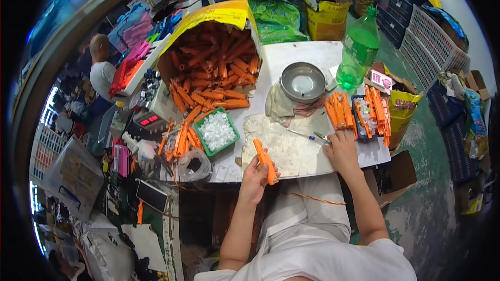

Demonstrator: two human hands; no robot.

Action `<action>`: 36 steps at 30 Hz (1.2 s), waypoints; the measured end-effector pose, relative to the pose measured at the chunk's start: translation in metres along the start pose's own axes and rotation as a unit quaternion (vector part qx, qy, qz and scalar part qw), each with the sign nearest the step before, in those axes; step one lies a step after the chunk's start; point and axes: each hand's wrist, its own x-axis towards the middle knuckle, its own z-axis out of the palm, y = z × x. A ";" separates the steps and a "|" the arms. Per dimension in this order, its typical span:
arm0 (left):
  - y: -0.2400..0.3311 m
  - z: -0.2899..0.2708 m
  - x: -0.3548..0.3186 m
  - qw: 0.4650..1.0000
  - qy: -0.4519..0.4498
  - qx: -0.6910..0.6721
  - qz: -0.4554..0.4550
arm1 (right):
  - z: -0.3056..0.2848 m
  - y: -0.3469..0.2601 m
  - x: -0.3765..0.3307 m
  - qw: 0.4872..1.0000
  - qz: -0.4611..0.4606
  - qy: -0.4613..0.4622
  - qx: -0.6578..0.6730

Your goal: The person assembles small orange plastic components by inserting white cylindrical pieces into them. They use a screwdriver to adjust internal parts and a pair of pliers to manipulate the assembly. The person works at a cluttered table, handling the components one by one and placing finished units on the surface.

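Clasping an orange part above the near edge of the table, the left hand sits well apart from the right hand, which rests by a metal tool, though whether gripping it I cannot tell from here; a green basket stands further left

Left hand: fingers curled round orange plastic part, far end jutting past fingertips. Right hand: fingertips at small metal tool; grip unclear. Slim pen-like tool just left of those fingers; orange stack just beyond. Green tray, white pieces inside, beyond left fingers, leftward.
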 end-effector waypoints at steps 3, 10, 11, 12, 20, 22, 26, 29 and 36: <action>-0.022 0.024 -0.003 0.999 0.005 -0.051 0.002 | -0.010 0.014 0.008 0.999 -0.037 -0.033 -0.016; -0.009 0.027 -0.005 0.992 -0.039 -0.114 -0.041 | 0.015 -0.006 0.022 0.974 0.008 -0.084 0.209; -0.006 0.029 -0.007 0.993 -0.040 -0.101 -0.039 | 0.005 -0.011 0.015 0.924 0.083 -0.145 0.343; -0.003 0.032 -0.009 0.994 -0.042 -0.089 -0.038 | -0.009 -0.016 0.009 0.848 0.156 -0.200 0.466; 0.002 0.036 -0.020 0.996 -0.047 0.051 -0.048 | -0.054 -0.059 -0.007 0.909 0.061 -0.162 0.380; 0.002 0.034 -0.022 0.995 -0.060 0.064 -0.042 | -0.058 -0.057 -0.004 0.904 0.060 -0.192 0.377; 0.011 0.034 -0.025 0.992 -0.070 0.067 -0.078 | -0.063 -0.055 0.000 0.896 0.061 -0.218 0.382; 0.018 0.030 -0.029 0.987 -0.098 0.078 -0.106 | -0.067 -0.049 0.007 0.824 0.145 -0.310 0.452; 0.020 0.033 -0.026 0.981 -0.112 0.106 -0.117 | -0.061 -0.049 -0.009 0.910 0.021 -0.188 0.368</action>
